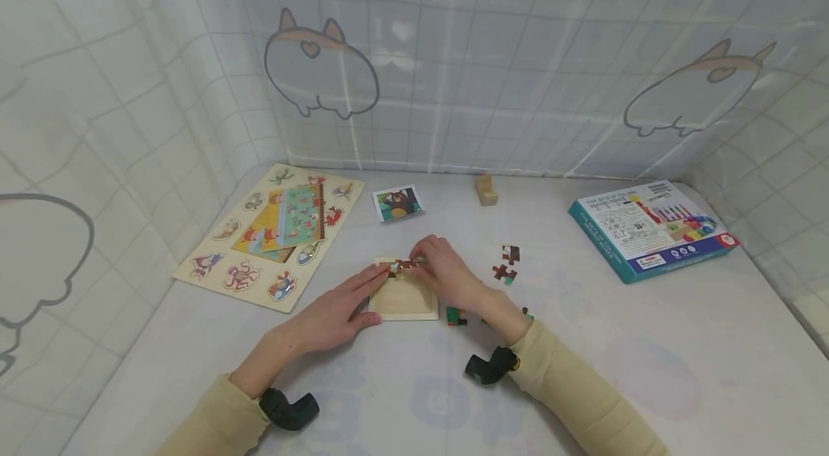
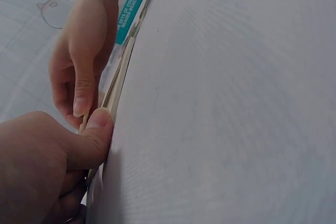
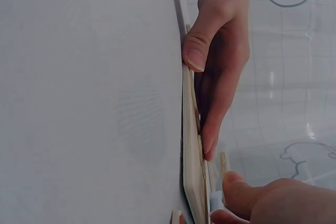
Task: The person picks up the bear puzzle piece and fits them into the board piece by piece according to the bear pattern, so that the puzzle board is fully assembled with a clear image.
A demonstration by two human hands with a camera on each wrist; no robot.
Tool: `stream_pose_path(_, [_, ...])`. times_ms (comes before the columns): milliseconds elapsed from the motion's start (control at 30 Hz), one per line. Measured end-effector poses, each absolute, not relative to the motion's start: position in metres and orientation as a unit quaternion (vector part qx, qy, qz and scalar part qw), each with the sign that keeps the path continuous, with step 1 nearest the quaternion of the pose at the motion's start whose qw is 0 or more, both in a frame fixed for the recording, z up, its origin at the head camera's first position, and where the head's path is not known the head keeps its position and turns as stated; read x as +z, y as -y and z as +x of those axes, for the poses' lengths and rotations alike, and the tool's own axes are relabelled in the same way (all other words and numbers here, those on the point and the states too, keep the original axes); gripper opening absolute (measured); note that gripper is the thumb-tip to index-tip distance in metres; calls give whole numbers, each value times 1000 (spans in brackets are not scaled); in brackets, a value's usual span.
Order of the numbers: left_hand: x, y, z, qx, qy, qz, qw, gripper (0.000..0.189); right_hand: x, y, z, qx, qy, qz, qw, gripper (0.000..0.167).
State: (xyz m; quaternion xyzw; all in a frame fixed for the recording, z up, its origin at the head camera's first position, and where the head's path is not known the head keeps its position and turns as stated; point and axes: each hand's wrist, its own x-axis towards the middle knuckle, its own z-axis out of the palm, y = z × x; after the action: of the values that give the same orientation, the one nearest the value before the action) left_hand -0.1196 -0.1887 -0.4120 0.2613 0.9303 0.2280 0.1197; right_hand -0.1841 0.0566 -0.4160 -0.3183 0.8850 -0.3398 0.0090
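A shallow wooden puzzle tray lies on the table between my hands. Along its far edge are brown and green jigsaw pieces, partly covered by fingers. My left hand rests at the tray's left side, fingers stretched to the far left corner and thumb by the near left corner. Over the far right part, my right hand pinches a small puzzle piece, seen edge-on above the tray in the right wrist view. Loose jigsaw pieces lie right of the tray, some partly hidden by the right wrist.
Behind the tray lies a bear picture card. A small wooden block stands near the back wall. At left, a sea-animal board bears two picture puzzles. A teal-edged box lies at the right.
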Motion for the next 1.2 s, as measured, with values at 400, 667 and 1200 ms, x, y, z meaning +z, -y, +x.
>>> stream_pose_path(400, [-412,188,-119,226,-931,261,117,74,-419,-56,-183,-334,-886,-323,-8,19])
stream_pose_path(667, [-412,188,-120,224,-931,264,114,74,-420,-57,-182,-332,-884,-328,-12,19])
stream_pose_path(1200, [-411,185,-120,217,-937,252,104,74,-425,-56,-184,-332,-882,-334,-31,20])
